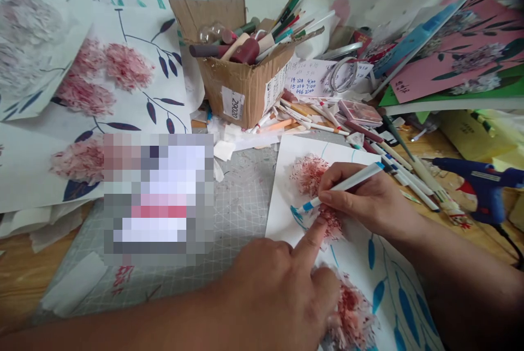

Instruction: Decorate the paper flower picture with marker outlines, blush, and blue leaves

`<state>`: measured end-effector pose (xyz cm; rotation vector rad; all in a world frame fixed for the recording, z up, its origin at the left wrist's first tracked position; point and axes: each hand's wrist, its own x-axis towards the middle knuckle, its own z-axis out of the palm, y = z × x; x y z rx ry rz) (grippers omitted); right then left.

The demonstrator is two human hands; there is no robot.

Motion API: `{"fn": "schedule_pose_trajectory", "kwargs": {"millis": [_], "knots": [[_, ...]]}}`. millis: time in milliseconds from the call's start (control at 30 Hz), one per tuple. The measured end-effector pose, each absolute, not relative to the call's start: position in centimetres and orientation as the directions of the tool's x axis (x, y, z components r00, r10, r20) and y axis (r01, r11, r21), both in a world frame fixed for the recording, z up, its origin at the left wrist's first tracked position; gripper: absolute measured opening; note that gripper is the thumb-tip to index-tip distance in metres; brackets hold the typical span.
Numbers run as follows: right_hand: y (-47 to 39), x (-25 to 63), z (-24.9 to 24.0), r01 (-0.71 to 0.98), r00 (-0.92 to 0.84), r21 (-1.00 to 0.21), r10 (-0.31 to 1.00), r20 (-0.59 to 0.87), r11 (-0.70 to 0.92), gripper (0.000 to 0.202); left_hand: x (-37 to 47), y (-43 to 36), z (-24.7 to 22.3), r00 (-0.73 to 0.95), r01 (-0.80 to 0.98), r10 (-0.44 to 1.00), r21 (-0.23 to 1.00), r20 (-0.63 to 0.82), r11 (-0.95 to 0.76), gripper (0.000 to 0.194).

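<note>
My right hand (362, 198) is closed round a white marker (347, 185) with blue ends. Its tip touches a white sheet of paper (282, 198), at a small blue leaf shape (298, 217). My left hand (286, 280) rests on the sheet with the index finger stretched out and the thumb apart. That fingertip presses beside the middle red shredded flower (332, 225), partly hidden by my hands. Another shredded flower (308, 173) lies above it, and a third red flower (354, 313) sits below, by my left thumb. Blue leaves (405, 304) on thin stems cover the lower right of the sheet.
A cardboard box (241, 83) of pens and pencils stands at the back. Loose pens (393, 162) lie right of it, near a blue glue gun (483, 176). A grey cutting mat (245, 192) lies underneath. Flower pictures (135, 105) stand left; a blurred-out rectangle (159, 198) hides something.
</note>
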<state>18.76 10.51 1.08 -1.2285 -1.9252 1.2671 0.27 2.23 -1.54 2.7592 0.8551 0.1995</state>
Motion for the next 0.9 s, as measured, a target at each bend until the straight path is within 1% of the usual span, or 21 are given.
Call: {"fn": "schedule_pose_trajectory", "kwargs": {"millis": [133, 233, 433, 600, 733, 900], "knots": [[10.44, 18.58, 1.26, 0.418, -0.465, -0.898, 0.881, -0.084, 0.135, 0.013, 0.29, 2.13, -1.51, 0.845, 0.514, 0.533, 0.203, 0.049, -0.834, 0.013], [10.36, 18.51, 1.40, 0.415, -0.457, -0.903, 0.884, -0.096, 0.116, 0.014, 0.28, 2.16, -1.47, 0.856, 0.498, 0.514, 0.180, 0.054, -0.849, 0.012], [10.42, 18.56, 1.45, 0.423, -0.468, -0.894, 0.880, -0.079, 0.145, 0.014, 0.23, 2.32, -1.06, 0.858, 0.492, 0.510, 0.193, 0.059, -0.849, 0.011], [10.46, 18.69, 1.35, 0.422, -0.492, -0.897, 0.864, -0.103, 0.133, 0.012, 0.30, 2.32, -0.96, 0.869, 0.477, 0.492, 0.176, 0.056, -0.861, 0.009], [10.48, 18.56, 1.35, 0.405, -0.465, -0.905, 0.882, -0.080, 0.131, 0.012, 0.35, 2.26, -1.18, 0.867, 0.478, 0.494, 0.171, 0.068, -0.861, 0.010], [10.53, 18.57, 1.32, 0.416, -0.472, -0.900, 0.877, -0.092, 0.129, 0.012, 0.21, 2.20, -1.24, 0.864, 0.479, 0.498, 0.181, 0.078, -0.859, 0.011]]}}
